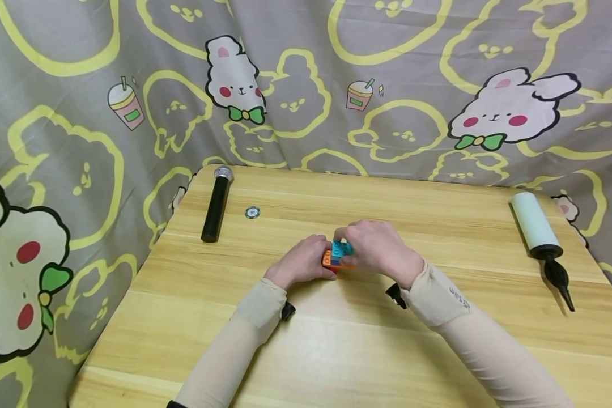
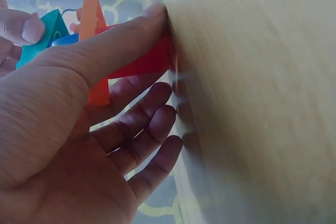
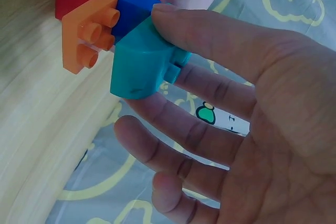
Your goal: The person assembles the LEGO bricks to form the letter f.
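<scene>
A small stack of toy building blocks stands on the table between both hands. At its bottom is a red block (image 2: 144, 59), with a flat orange block (image 3: 73, 43) on top of it. A blue block (image 3: 134, 11) sits on part of the orange one, whose other studs stay bare. Topmost is a teal block (image 3: 142, 61) with a curved side. My left hand (image 1: 303, 262) pinches the red block low down between thumb and forefinger, its other fingers spread loosely. From above, my right hand (image 1: 377, 246) pinches the teal block between its thumb and fingers.
A black microphone (image 1: 216, 209) with a silver head lies at the table's back left, beside a round chip (image 1: 252, 212). Toward the right edge lies a pale hand pump (image 1: 538, 226) with a black nozzle. A patterned curtain (image 1: 306, 113) hangs behind the wooden table (image 1: 331, 351).
</scene>
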